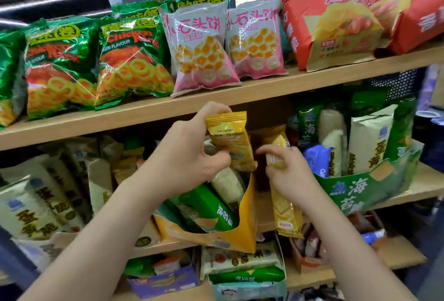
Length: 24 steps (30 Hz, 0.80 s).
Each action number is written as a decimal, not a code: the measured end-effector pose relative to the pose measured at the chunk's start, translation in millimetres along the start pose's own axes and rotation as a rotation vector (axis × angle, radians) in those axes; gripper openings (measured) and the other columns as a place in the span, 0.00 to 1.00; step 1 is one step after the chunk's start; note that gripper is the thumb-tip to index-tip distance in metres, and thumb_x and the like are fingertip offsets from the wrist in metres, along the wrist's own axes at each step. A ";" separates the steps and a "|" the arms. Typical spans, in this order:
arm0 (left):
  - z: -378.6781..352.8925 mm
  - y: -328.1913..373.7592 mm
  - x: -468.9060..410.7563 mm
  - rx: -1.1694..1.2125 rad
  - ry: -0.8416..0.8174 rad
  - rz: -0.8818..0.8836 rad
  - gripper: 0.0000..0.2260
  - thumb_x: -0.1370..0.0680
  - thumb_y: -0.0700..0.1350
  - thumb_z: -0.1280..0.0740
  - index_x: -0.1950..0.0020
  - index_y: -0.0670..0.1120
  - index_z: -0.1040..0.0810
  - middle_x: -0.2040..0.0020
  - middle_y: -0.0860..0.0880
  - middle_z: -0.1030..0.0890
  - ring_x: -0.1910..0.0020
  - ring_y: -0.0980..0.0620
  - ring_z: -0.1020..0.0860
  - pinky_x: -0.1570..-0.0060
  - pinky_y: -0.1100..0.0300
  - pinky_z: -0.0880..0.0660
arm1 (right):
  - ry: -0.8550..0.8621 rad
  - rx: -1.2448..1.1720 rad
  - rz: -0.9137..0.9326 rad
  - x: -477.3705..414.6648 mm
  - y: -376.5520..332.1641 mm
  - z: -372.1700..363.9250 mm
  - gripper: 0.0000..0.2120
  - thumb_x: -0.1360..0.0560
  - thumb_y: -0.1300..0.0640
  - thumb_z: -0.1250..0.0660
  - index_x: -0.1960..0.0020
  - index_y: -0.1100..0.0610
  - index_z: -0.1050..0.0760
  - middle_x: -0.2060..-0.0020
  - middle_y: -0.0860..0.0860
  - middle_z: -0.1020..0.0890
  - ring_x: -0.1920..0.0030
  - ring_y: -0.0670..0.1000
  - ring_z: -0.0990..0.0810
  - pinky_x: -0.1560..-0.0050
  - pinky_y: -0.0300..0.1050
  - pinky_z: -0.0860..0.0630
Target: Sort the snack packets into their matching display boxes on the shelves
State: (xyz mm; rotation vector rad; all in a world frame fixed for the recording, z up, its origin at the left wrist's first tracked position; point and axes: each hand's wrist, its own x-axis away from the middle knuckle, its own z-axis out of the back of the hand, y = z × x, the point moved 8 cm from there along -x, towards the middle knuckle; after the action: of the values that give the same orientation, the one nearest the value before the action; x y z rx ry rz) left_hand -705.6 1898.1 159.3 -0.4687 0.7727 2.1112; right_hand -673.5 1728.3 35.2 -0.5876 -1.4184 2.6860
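Note:
My left hand (189,149) grips a yellow snack packet (229,139) upright, just above an open yellow display box (247,226) on the middle shelf. That box holds a green packet (211,207) and a cream packet (228,185). My right hand (288,171) pinches a second long yellow packet (286,211) beside the box's right wall. A green display box (365,190) to the right holds cream and green packets and a blue packet (318,159).
The top shelf (264,89) carries green chicken-ring bags (129,60), pink and white bags (199,46) and red bags (331,19). Cream packets (36,204) crowd the middle shelf at the left. Lower boxes (245,274) sit beneath my arms.

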 end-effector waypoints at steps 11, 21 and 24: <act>-4.9 -0.9 1.0 0.058 0.092 0.188 0.15 0.27 0.37 0.33 0.43 0.49 0.26 0.54 0.58 0.19 0.52 0.56 0.20 0.52 0.61 0.23 | -0.155 -0.199 0.322 -4.7 -46.9 8.1 0.16 0.31 0.44 0.25 0.47 0.33 0.26 0.51 0.44 0.26 0.47 0.46 0.26 0.50 0.38 0.30; -5.6 32.4 12.6 -0.224 0.519 0.208 0.22 0.24 0.45 0.29 0.33 0.48 0.33 0.52 0.50 0.21 0.54 0.52 0.21 0.50 0.64 0.26 | -0.168 -0.223 0.308 -15.1 -49.1 3.7 0.17 0.34 0.35 0.26 0.53 0.42 0.27 0.52 0.49 0.21 0.51 0.50 0.23 0.57 0.47 0.28; -3.5 42.1 9.5 -0.456 0.568 0.123 0.17 0.25 0.42 0.30 0.36 0.44 0.25 0.49 0.52 0.21 0.53 0.56 0.22 0.49 0.67 0.27 | -0.270 -0.393 0.305 -14.9 -48.9 -1.5 0.12 0.31 0.43 0.25 0.52 0.44 0.25 0.55 0.43 0.21 0.52 0.44 0.23 0.53 0.45 0.25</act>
State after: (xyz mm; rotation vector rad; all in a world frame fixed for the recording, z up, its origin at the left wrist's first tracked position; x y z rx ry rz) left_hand -744.8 1881.2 166.5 -1.3364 0.6249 2.2945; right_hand -665.6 1754.6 78.3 -0.5095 -2.1188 2.8102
